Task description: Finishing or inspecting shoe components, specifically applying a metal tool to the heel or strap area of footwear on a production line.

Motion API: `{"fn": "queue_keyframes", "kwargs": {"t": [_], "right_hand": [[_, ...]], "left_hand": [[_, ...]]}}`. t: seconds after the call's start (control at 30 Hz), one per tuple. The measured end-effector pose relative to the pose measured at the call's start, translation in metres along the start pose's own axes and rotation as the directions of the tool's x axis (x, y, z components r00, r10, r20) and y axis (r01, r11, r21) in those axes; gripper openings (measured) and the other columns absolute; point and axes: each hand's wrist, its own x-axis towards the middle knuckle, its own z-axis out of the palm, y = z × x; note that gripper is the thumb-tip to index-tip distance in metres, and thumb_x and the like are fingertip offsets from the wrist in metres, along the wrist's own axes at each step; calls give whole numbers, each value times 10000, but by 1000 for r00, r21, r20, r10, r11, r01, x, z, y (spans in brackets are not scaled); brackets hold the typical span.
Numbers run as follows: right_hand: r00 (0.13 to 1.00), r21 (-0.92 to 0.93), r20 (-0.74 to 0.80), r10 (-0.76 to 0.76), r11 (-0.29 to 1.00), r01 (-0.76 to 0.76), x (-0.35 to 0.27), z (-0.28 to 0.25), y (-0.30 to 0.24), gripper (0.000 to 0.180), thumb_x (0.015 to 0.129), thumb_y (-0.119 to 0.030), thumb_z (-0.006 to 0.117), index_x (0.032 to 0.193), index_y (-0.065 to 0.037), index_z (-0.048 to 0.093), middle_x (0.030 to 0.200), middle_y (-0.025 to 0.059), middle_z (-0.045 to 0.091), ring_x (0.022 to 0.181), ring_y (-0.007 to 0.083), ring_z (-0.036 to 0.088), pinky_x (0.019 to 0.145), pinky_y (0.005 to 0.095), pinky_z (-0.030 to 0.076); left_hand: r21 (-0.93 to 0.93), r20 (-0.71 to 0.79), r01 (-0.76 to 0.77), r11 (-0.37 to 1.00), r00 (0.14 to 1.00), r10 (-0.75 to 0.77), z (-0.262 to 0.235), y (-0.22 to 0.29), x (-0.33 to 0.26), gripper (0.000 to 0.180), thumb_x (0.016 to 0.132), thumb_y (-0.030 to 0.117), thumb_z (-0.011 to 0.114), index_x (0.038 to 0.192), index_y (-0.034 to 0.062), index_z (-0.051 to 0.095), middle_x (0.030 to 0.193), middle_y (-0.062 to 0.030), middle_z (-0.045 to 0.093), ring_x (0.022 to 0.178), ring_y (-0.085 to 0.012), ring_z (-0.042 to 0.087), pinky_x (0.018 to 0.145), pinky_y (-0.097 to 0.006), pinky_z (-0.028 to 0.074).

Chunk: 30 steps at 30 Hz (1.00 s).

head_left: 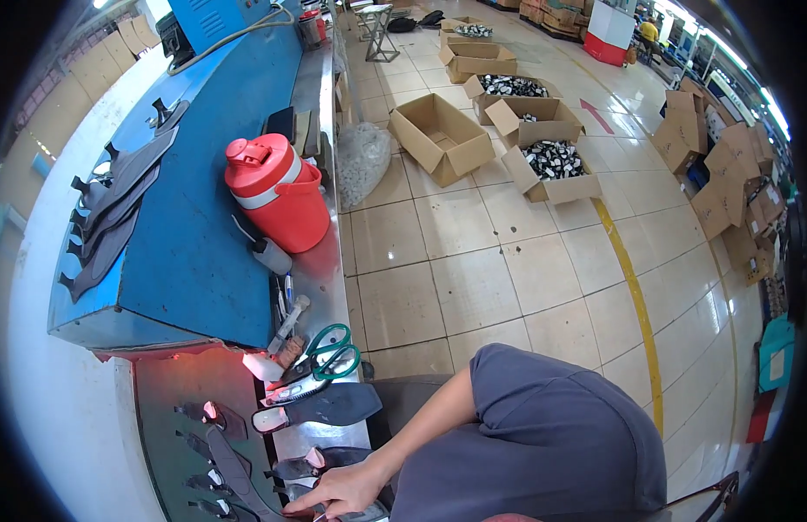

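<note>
My right hand [347,491] reaches in at the bottom over the metal ledge. Its index finger stretches to the left against a dark strap-like piece, the other fingers are curled, and what they hold is cut off by the lower edge. Just above the hand lies a dark sole-shaped piece [347,456] with a pinkish patch. Farther up rests a larger dark sole [342,404] with a pale end. To the left, several dark strapped pieces [234,461] lie on a greenish belt [160,383] beneath a red glow. My left hand is out of the picture.
Green-handled scissors [335,352] and a box cutter [294,391] lie on the ledge [329,278]. A red jug [286,196] stands beside the blue machine [207,252], with dark pieces [116,209] on top. Open cartons [442,139] and a plastic bag [362,165] stand on the tiled floor.
</note>
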Motion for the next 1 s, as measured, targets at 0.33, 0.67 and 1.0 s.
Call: {"fn": "queue_keyframes", "kwargs": {"t": [0.33, 0.67, 1.0], "right_hand": [[989, -111, -117, -90, 991, 77, -1, 5, 4, 432, 918, -173, 531, 1348, -126, 524, 999, 157, 689, 854, 337, 658, 715, 393, 507], [997, 431, -65, -52, 899, 75, 23, 6, 34, 315, 954, -48, 433, 1230, -25, 582, 780, 58, 605, 670, 121, 571, 637, 270, 453], [973, 491, 90, 212, 840, -229, 12, 24, 51, 760, 908, -154, 589, 1530, -187, 155, 658, 35, 590, 437, 76, 471, 363, 224, 336]], "left_hand": [[49, 135, -135, 990, 983, 127, -10, -9, -2, 575, 691, -122, 747, 1175, 81, 511, 993, -56, 587, 815, -144, 531, 710, -264, 495], [-334, 41, 214, 918, 976, -213, 74, 15, -18, 335, 783, 365, 739, 961, 96, 651, 892, -88, 644, 828, -204, 594, 663, -295, 488], [192, -191, -261, 946, 936, 297, 5, -6, 25, 561, 861, 339, 658, 1279, 8, 485, 1106, -159, 602, 907, -224, 596, 764, -358, 494]]}}
